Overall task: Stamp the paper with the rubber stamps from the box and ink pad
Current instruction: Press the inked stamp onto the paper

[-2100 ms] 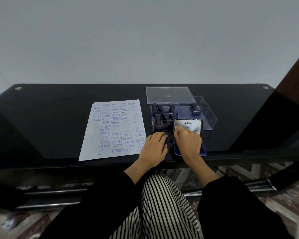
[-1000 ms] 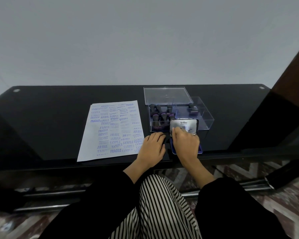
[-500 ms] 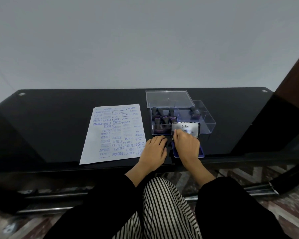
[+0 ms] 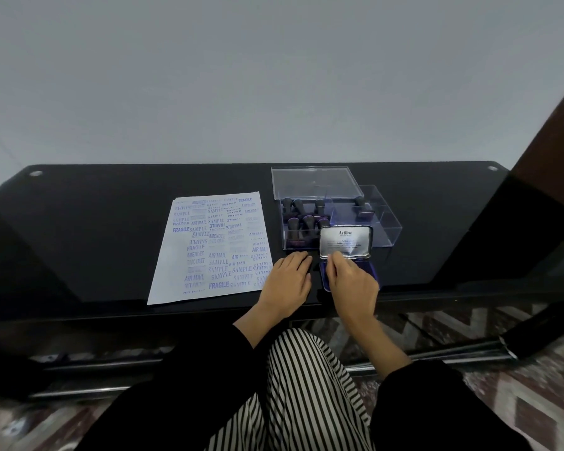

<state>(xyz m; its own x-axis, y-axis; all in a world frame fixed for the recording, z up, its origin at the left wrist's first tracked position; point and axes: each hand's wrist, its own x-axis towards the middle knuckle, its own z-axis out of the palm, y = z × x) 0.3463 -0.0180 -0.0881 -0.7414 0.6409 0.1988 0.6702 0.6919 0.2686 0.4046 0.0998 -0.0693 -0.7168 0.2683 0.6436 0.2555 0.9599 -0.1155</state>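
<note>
Right grip [image 4: 352, 281] pinches the ink pad lid [image 4: 345, 240], left grip [image 4: 288, 281] lies flat; paper [image 4: 215, 245] is crowded with prints, little seems left.

The brand name "Artline" is printed in black on the raised silver ink pad lid [image 4: 345, 242], above lines of print too small to read. The sheet of paper [image 4: 215, 245] beside it is crowded with blue stamped words, some upside down, among them "FRAGILE", "SAMPLE", "AIR MAIL" and "AMENDED"; fainter marks cannot be made out.
</note>
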